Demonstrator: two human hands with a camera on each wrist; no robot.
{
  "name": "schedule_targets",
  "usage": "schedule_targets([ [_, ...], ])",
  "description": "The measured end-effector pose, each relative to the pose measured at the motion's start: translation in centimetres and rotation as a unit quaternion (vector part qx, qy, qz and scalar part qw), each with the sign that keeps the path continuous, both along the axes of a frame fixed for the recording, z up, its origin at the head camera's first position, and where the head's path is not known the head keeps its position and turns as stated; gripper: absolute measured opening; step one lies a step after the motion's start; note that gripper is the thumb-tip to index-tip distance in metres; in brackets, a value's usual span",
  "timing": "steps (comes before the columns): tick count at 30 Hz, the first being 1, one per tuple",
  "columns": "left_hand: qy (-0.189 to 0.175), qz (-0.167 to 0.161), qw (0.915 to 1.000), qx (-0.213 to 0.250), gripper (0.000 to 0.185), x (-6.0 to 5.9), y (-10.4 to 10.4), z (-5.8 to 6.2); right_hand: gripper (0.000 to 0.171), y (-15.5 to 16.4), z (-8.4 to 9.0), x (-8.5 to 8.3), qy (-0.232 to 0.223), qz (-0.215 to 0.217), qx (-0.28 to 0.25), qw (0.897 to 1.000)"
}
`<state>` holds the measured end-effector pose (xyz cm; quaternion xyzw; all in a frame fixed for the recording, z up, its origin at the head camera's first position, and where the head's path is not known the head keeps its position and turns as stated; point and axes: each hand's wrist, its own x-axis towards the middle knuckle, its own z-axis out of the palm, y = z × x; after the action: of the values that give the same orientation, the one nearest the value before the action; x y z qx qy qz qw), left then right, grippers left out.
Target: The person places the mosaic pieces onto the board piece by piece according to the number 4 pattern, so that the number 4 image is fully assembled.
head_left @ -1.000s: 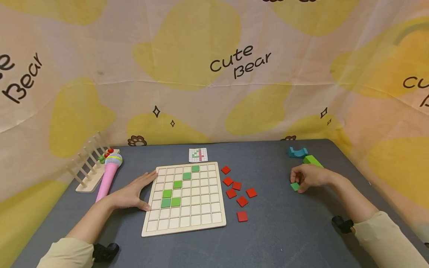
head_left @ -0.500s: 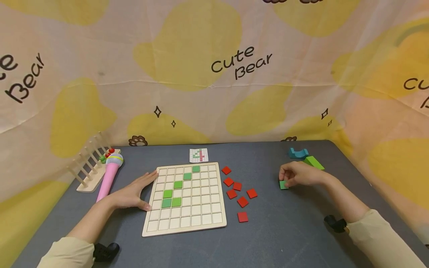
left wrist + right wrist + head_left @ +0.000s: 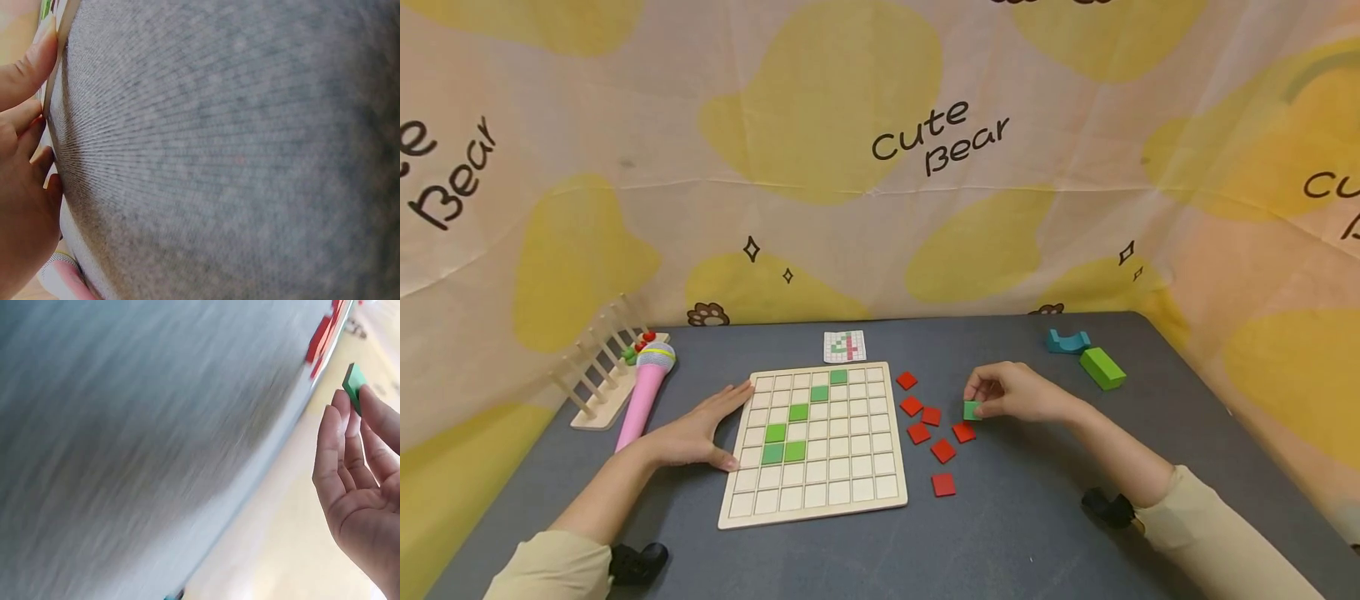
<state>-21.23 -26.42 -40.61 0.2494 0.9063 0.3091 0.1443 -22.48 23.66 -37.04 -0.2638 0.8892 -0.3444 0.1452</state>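
Note:
A wooden grid board (image 3: 817,500) lies on the grey table, with several green tiles (image 3: 783,443) set in a diagonal on it. My left hand (image 3: 700,429) rests flat on the table, its straight fingers touching the board's left edge (image 3: 53,94). My right hand (image 3: 1011,392) pinches a small green tile (image 3: 972,410) (image 3: 354,385) just above the loose red tiles (image 3: 942,450) to the right of the board. A small pattern card (image 3: 844,347) lies behind the board.
A pink toy microphone (image 3: 643,392) and a wooden peg rack (image 3: 597,375) sit at the left. A teal arch block (image 3: 1067,341) and a green block (image 3: 1102,367) lie at the back right. A printed cloth backdrop surrounds the table.
My right hand has carried the green tile leftward from near the green block to above the red tiles. The left hand has stayed at the board's edge.

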Motion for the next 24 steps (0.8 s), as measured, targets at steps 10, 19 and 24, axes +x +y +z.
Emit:
schedule_targets([
  [10,-0.003,0.003,1.0000,0.005,0.115,0.1,-0.1,0.4,0.015,-6.5,1.2,0.9,0.011,0.012,-0.017,1.000],
  [19,0.008,-0.001,1.0000,0.003,0.114,0.1,0.0,0.1,0.018,-11.3,2.2,0.4,0.024,0.044,-0.041,0.998],
  [24,0.005,0.002,1.0000,0.003,0.114,0.1,0.2,0.0,0.018,-13.4,2.5,-0.2,0.024,0.056,-0.050,0.997],
])
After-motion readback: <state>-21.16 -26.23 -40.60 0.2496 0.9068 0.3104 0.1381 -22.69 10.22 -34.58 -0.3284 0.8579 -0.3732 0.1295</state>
